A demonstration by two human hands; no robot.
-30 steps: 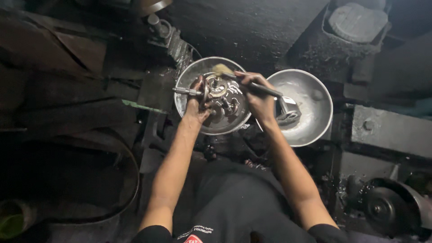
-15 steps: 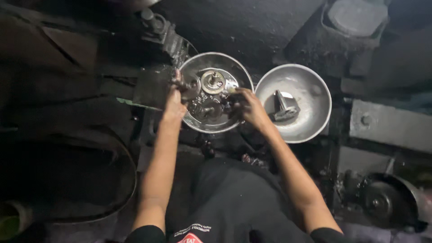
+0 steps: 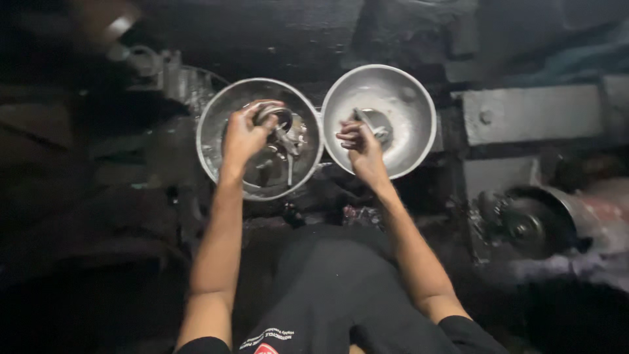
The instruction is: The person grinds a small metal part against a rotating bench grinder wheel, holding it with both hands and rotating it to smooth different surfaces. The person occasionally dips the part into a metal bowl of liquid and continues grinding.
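Your two hands have split between the two metal bowls; your left hand point(image 3: 246, 134) now grips a round metal part point(image 3: 274, 117) over the left bowl point(image 3: 216, 118) — while your right hand point(image 3: 360, 141), off the cluster, pinches a small metal piece point(image 3: 377, 124) in the right bowl point(image 3: 406, 92).

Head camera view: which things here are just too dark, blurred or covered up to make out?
- Part in the left basin: the left hand covers it; only a dark ring shows.
- Piece in the right basin: the right hand hides its near side.
- Grip of either hand: fingers curled, unclear.
- Top left corner: motion blur.
- Wheel-like part at right: too dark.
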